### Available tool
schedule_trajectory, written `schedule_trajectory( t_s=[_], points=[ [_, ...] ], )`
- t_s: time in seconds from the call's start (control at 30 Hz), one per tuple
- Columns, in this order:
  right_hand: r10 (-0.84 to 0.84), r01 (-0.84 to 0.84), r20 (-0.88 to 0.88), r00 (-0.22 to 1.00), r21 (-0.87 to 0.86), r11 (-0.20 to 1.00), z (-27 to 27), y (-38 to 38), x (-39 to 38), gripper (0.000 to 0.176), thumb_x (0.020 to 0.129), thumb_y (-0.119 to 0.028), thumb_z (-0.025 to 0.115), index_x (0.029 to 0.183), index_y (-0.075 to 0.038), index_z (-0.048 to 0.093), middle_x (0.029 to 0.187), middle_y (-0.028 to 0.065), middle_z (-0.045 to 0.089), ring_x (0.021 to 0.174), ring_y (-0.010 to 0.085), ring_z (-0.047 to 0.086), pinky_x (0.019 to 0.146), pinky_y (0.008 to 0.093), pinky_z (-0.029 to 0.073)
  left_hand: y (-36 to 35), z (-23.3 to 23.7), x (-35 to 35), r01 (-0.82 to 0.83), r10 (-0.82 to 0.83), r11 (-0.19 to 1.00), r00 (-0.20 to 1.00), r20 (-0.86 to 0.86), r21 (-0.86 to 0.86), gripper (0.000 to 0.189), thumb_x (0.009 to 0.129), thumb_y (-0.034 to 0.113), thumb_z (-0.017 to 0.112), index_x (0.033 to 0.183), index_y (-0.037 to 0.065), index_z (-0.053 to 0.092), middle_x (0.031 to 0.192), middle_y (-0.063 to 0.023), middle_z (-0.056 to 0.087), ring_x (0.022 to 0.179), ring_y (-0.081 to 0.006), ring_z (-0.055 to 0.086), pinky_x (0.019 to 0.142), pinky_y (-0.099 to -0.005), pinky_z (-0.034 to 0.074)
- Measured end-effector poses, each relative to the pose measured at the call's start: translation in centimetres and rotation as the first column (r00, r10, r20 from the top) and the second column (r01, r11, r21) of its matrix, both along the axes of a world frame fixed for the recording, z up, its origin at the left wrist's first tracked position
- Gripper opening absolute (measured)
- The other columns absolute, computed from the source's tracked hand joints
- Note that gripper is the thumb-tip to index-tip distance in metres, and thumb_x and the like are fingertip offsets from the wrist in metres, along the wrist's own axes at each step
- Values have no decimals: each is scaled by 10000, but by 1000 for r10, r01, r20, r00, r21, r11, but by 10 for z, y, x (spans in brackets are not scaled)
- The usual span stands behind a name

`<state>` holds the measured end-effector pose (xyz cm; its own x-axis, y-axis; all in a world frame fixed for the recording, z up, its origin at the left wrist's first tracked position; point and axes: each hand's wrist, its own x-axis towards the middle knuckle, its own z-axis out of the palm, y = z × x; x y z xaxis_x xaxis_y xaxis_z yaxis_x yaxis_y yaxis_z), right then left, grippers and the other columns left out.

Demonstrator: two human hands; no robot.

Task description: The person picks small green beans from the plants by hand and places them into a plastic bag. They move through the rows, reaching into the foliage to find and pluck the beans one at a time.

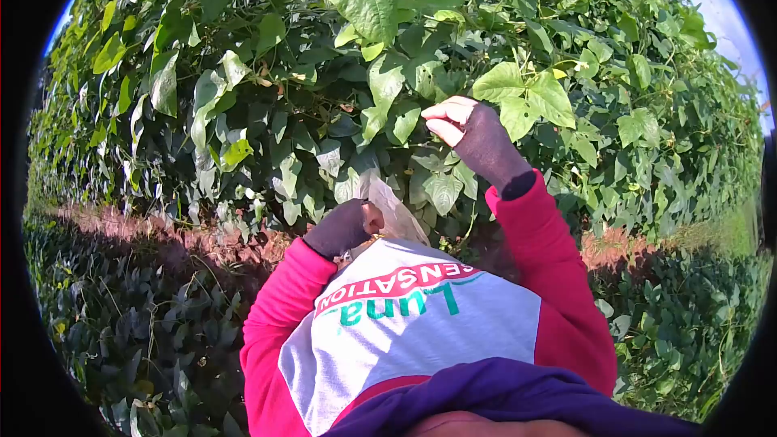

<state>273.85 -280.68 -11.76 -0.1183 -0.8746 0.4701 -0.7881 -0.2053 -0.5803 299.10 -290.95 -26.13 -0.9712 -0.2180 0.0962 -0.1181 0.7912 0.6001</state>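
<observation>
My left hand (346, 226), in a dark fingerless glove, is closed low in front of my chest. Its curled fingers grip the edge of a clear plastic bag (394, 209), which hangs between my shirt and the plants; its contents are not visible. Higher up and to the right, my right hand (473, 133) wears the same kind of glove. Its bare fingertips are drawn together against the foliage, and I cannot make out whether anything is between them. Just right of these fingers is a bright green three-part leaf (524, 97).
A tall, dense wall of leafy climbing plants (283, 73) fills the view ahead, some leaves holed. Reddish bare soil (218, 239) runs along its foot. Low, shaded leafy plants (137, 324) grow on the left, with more low greenery (688, 340) on the right.
</observation>
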Motion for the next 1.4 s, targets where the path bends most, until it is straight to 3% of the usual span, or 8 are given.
schedule_trajectory(
  t_s=[0.23,0.5,0.67,0.77,0.93,1.0,1.33,1.4],
  points=[
    [-534,283,-305,788,-590,756,94,-115,-74,251,870,-80,570,1105,-77,659,1030,146,675,927,310,651,821,385,518,3,43,37,-146,149,987,988,-41,67,198,791,186,667,914,34,699,837,-157,674,742,-299,660,659,-370,515],
    [-631,570,-503,590,-294,767,98,-178,-107,454,855,-31,516,1275,-202,536,1181,138,629,1114,327,600,898,407,506,-6,43,72,-161,173,956,984,-32,245,185,816,124,634,958,16,684,854,-178,678,790,-314,672,698,-358,523],
    [-556,491,-237,797,-282,824,100,-148,-100,320,876,-182,597,1196,-177,597,908,101,699,855,240,675,790,366,522,-19,31,88,-203,226,914,974,-24,351,195,815,83,658,992,6,682,839,-143,665,772,-258,669,704,-325,519],
    [-334,320,21,942,-346,882,106,-129,-83,325,855,-71,635,1164,12,585,948,156,684,851,217,657,781,333,515,-22,34,88,-210,217,914,976,20,348,197,819,76,663,998,-4,680,841,-127,662,779,-232,669,710,-316,519],
    [-277,298,111,955,-338,893,96,-131,-105,332,861,-68,621,1185,-16,572,990,136,684,888,213,662,805,328,514,-23,35,82,-172,183,916,983,4,363,199,839,109,652,1010,13,681,869,-134,676,800,-235,676,725,-319,519],
    [-533,517,-145,833,-136,845,115,-106,-73,324,863,-100,638,1169,-11,580,1023,120,671,871,204,655,776,319,524,-24,37,79,-158,170,934,985,-9,321,199,842,114,649,1014,18,681,874,-136,678,804,-239,677,727,-321,520],
    [-479,415,-169,861,-311,855,89,-114,-79,223,844,-196,651,1038,-87,667,962,92,699,897,215,668,791,329,512,-58,65,81,-211,187,977,873,-451,-3,159,817,32,676,973,-3,671,804,-123,633,766,-252,642,682,-323,516],
    [-625,426,-327,708,-508,749,85,-116,-72,221,831,-194,679,1023,-84,674,1050,94,680,995,242,637,854,350,493,-73,81,76,-323,327,940,769,-550,107,194,823,20,667,1016,-2,672,840,-108,657,742,-208,643,690,-287,515]
  ],
)
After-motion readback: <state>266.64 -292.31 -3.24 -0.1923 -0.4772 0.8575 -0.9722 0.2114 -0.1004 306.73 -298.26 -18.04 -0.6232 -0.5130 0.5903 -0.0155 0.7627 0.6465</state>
